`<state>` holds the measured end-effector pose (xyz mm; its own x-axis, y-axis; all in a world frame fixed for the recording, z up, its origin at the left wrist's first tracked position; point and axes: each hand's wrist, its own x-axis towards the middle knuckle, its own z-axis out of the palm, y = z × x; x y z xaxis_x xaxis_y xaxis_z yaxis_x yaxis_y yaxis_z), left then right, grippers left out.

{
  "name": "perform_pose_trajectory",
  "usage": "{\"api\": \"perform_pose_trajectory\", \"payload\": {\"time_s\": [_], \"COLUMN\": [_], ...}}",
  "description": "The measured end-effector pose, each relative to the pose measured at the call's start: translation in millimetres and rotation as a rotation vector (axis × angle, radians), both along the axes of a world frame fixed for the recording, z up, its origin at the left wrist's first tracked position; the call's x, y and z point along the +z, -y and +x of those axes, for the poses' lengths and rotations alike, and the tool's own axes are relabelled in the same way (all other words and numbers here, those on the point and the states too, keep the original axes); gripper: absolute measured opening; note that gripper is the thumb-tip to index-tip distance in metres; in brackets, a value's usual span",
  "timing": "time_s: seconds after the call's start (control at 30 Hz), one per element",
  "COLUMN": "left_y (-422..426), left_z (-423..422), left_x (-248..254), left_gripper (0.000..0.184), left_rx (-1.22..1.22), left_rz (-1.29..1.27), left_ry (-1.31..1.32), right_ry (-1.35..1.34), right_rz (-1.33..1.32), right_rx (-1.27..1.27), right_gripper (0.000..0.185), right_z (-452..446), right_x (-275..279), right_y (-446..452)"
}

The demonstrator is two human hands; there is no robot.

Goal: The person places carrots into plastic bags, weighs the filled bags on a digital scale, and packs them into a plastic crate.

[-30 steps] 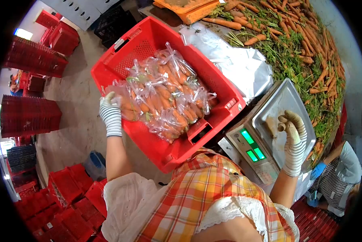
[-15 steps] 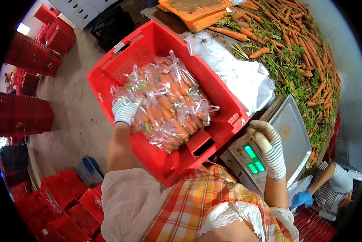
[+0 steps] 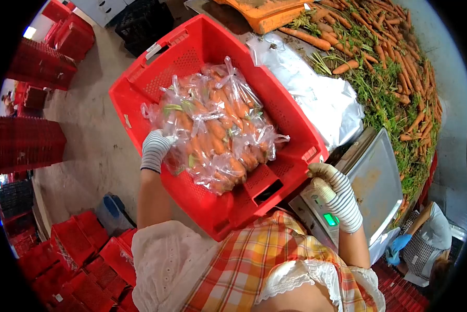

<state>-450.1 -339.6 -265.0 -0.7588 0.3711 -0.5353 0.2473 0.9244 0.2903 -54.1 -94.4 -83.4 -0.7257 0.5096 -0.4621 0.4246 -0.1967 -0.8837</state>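
Observation:
A red crate [image 3: 275, 91] holds several clear plastic bags of carrots [image 3: 218, 130], knotted at the top. My left hand [image 3: 157, 149], in a striped white glove, is at the crate's left side beside the leftmost bag; its fingertips are partly hidden, so its grip is unclear. My right hand [image 3: 337, 195], in a striped glove with a soiled palm, is at the crate's right corner, above the display end of the scale [image 3: 371, 182]. Its fingers are bent together, and what they hold, if anything, cannot be made out. Soil marks the scale's metal pan.
White plastic bags [image 3: 316, 93] lie between the crate and a heap of loose carrots with green tops [image 3: 394, 67]. An orange tray [image 3: 270, 15] is at the top. Stacked red crates [image 3: 28, 143] stand left. A co-worker in blue gloves [image 3: 398, 247] is at lower right.
My left hand moved from the crate's rim onto the leftmost bag, then slightly down. My right hand left the scale pan, moving left to the crate's corner. A small carrot-like piece is gone from the pan.

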Motion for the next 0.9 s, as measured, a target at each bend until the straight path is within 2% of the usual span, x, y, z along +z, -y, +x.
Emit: {"api": "perform_pose_trajectory", "payload": {"time_s": [0.03, 0.07, 0.13, 0.17, 0.23, 0.27, 0.33, 0.4, 0.43, 0.47, 0.53, 0.57, 0.6, 0.63, 0.67, 0.73, 0.8, 0.83, 0.87, 0.9], "left_y": [-10.1, -1.3, 14.7, 20.6, 13.2, 4.7, -20.3, -45.2, -57.0, -67.7, -81.8, -92.4, -101.3, -108.2, -113.3, -121.2, -109.4, -97.3, -81.2, -61.3], "left_z": [16.2, 15.4, 10.1, 12.5, 33.6, 48.3, 86.4, 122.6, 138.8, 153.5, 178.6, 186.3, 187.7, 181.3, 168.0, 133.2, 97.1, 74.3, 52.7, 35.2], "left_x": [44.5, 42.4, 47.1, 50.2, 95.0, 117.0, 154.6, 165.8, 168.1, 170.2, 179.0, 180.3, 179.8, 174.8, 153.1, 105.4, 57.6, 42.8, 29.2, 7.1], "left_gripper": [0.042, 0.042, 0.028, 0.028, 0.016, 0.016, 0.013, 0.013, 0.014, 0.016, 0.024, 0.028, 0.033, 0.045, 0.053, 0.056, 0.058, 0.056, 0.053, 0.047], "left_rx": [0.03, 0.031, 0.008, 0.003, 0.153, 0.146, 0.275, 0.358, 0.305, 0.25, -0.054, -0.065, -0.072, 0.109, 0.107, -0.325, -0.554, -0.588, -0.613, -0.48], "left_rz": [0.086, 0.083, 0.287, 0.283, 0.504, 0.498, 0.8, 0.986, 1.064, 1.143, 1.062, 1.117, 1.177, 1.206, 1.179, 0.866, 0.185, -0.004, -0.188, -0.196], "left_ry": [0.071, 0.073, 0.209, 0.206, 0.291, 0.295, 0.505, 0.578, 0.597, 0.615, 0.645, 0.718, 0.791, 0.941, 0.906, -0.1, -0.86, -0.566, -0.267, -0.168], "right_ry": [0.009, 0.016, 0.039, 0.046, 0.082, 0.085, 0.046, -0.123, -0.177, -0.16, -0.116, -0.071, -0.147, -0.236, -0.119, -0.117, -0.174, -0.222, -0.201, -0.225], "right_rz": [0.012, 0.024, -0.017, 0.045, 0.108, 0.103, 0.272, 0.373, 0.54, 0.63, 0.381, 0.401, 0.33, 0.265, 0.262, -0.052, -0.038, -0.043, -0.011, -0.018], "right_rx": [0.006, 0.014, -0.001, 0.033, 0.088, 0.08, 0.31, 0.397, 0.446, 0.47, 0.437, 0.315, 0.163, 0.015, -0.018, -0.323, -0.451, -0.536, -0.494, -0.476], "right_gripper": [0.032, 0.032, 0.032, 0.033, 0.036, 0.036, 0.049, 0.065, 0.082, 0.088, 0.089, 0.072, 0.051, 0.033, 0.024, 0.018, 0.015, 0.016, 0.015, 0.014], "right_z": [-0.6, -1.5, -7.4, -8.5, -12.5, -18.2, -37.0, -63.0, -75.7, -88.0, -93.8, -87.5, -85.7, -85.5, -74.3, -70.0, -56.8, -55.7, -45.8, -38.5], "right_x": [0.2, 1.1, 6.7, 5.7, 3.6, 2.7, 1.6, -0.9, -5.6, -4.0, -21.7, -48.2, -52.1, -53.4, -40.2, -29.4, -22.8, -18.4, -17.9, -14.6], "right_y": [-1.1, -2.2, 0.6, 1.7, 4.2, 6.2, 12.8, 27.0, 33.9, 40.9, 45.2, 44.3, 34.4, 24.9, 4.8, -18.3, -29.1, -27.3, -33.0, -35.9]}}
